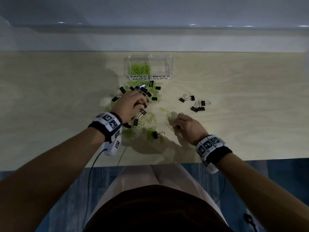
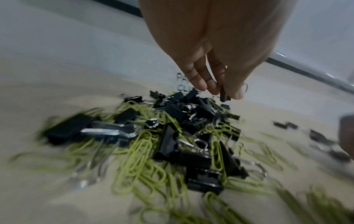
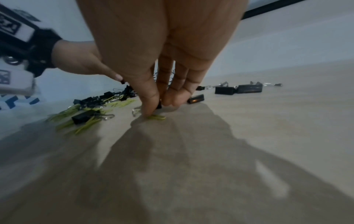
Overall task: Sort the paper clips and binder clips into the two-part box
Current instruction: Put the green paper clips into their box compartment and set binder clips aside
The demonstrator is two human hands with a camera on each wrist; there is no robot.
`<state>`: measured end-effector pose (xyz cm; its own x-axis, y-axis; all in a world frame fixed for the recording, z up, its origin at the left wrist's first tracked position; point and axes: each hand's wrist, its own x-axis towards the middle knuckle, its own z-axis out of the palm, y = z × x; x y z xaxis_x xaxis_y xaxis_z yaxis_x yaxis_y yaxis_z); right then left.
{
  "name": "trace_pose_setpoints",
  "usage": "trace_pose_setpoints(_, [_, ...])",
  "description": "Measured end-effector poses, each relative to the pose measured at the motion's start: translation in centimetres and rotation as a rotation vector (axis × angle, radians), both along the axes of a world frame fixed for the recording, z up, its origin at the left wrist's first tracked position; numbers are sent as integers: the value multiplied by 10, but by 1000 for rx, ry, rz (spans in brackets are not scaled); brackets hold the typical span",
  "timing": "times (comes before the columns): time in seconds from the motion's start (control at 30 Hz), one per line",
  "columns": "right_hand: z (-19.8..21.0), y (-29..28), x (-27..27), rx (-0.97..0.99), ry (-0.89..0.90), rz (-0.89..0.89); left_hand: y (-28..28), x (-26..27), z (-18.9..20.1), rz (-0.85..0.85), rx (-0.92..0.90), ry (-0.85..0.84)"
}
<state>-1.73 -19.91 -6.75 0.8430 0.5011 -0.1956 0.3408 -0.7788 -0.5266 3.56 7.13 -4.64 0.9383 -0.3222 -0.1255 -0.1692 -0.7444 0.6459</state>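
Note:
The clear two-part box point(image 1: 170, 64) stands at the back, labelled PAPER CLIPS and BINDER CLIPS. Green paper clips point(image 1: 140, 69) lie in its left part; the right part looks bare. A mixed pile of black binder clips and green paper clips point(image 1: 143, 114) point(image 2: 172, 144) is spread in front of it. My left hand point(image 1: 142, 104) point(image 2: 223, 92) hovers over the pile and pinches a black binder clip point(image 2: 224, 95) between thumb and fingers. My right hand point(image 1: 176, 126) point(image 3: 159, 106) is down at the table, pinching a small black binder clip point(image 3: 159, 105) just above a green paper clip point(image 3: 158, 117).
A separate group of black binder clips point(image 1: 195, 102) point(image 3: 237, 89) lies on the wooden table point(image 1: 250, 114) to the right of the pile. Loose paper clips point(image 1: 164, 110) are scattered between the hands. The table's front edge point(image 1: 250, 160) runs just behind my wrists.

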Motion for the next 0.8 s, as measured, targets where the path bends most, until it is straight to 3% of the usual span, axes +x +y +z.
trace_pose_setpoints(0.13, [1,-16,10,84,-48,-177,31,-9,-4,277,-61,-76])
trace_pose_setpoints(0.23, [1,-25,14,23,-144,-320,51,-18,-12,334,52,-70])
trace_pose_setpoints(0.33, [-1,-16,9,-29,-218,-279,49,-32,-13,178,138,-42])
trace_pose_setpoints(0.5, [2,37,-13,13,-143,43,27,-54,-12,-192,257,28])
trace_pose_setpoints(0.6, [-2,61,-20,-59,-37,113,21,-52,-11,-183,326,57])
trace_pose_setpoints(0.8, [-5,73,-15,-43,81,68,21,-46,-13,-188,337,64])
